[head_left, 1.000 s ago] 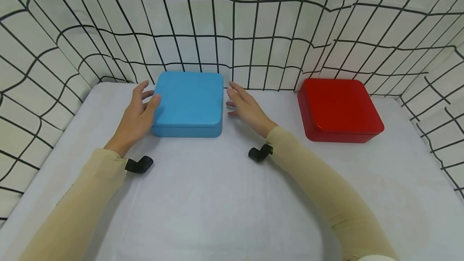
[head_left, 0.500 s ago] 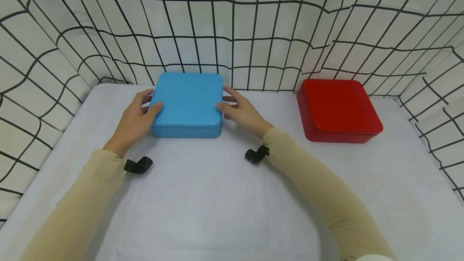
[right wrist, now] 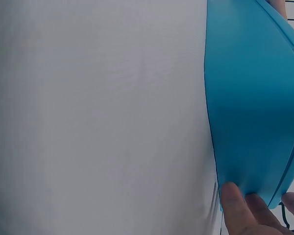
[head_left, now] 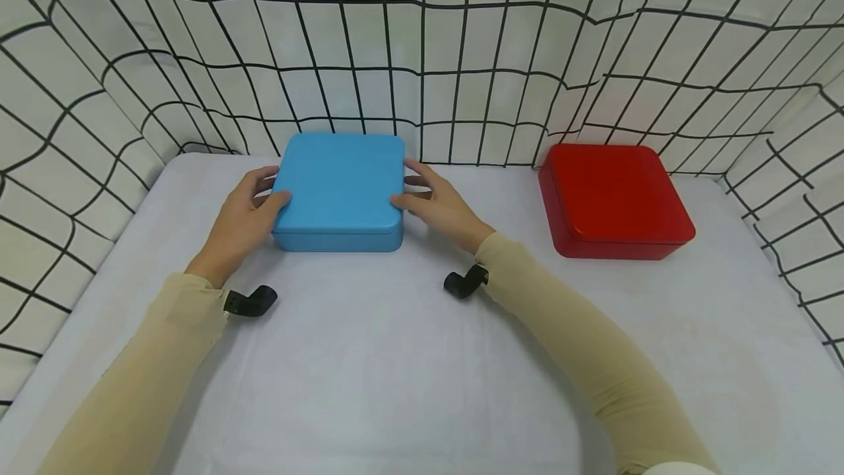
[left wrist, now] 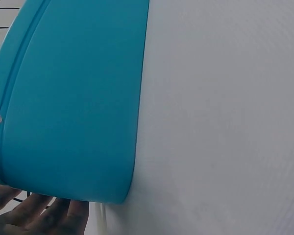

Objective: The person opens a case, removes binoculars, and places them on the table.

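A square light-blue lidded box (head_left: 339,182) lies flat on the white-covered table, back left of middle in the head view. My left hand (head_left: 240,222) grips its left side, thumb at the lid's edge and fingers along the wall. From the other side my right hand (head_left: 448,211) holds it, the thumb at the lid's right edge. In the left wrist view the box's front wall (left wrist: 73,98) shows a lid seam, with fingers (left wrist: 76,215) at its end. The right wrist view shows fingertips (right wrist: 231,191) against the blue wall (right wrist: 255,107).
A red lidded box (head_left: 623,193) lies to the right of the blue one. Black wire mesh (head_left: 488,72) over white sheeting rises behind and along both sides. White cloth (head_left: 369,358) covers the table. Small black cameras (head_left: 252,301) sit at both wrists.
My right hand has moved left from beside the blue box onto its right side, and its thumb has come to the lid. My left hand has closed in slightly on the left side.
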